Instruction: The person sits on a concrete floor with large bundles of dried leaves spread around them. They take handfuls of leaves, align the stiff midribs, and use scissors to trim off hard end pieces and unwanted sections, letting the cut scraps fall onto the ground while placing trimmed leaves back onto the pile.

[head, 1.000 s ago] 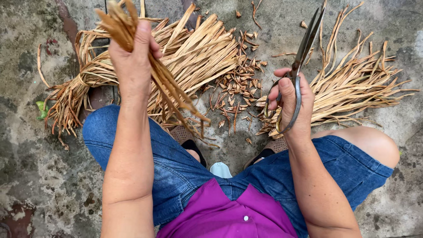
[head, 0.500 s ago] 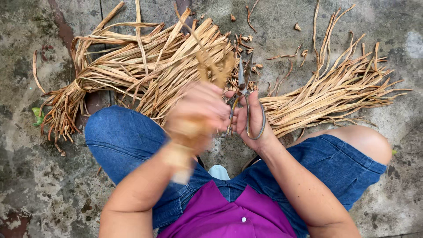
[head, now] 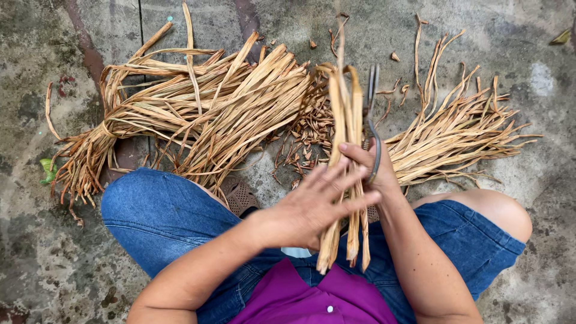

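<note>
Over the squatting person's lap, the left hand (head: 312,207), raised a second ago, now presses flat-fingered against upright dried leaf strips (head: 347,174) that the right hand (head: 373,171) grips alongside scissors (head: 372,120).

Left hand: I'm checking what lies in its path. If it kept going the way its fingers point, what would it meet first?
The left hand points right, its fingers already lying across the held bunch of dried strips. Just beyond is the right hand holding scissors; depth is hard to judge.
</note>
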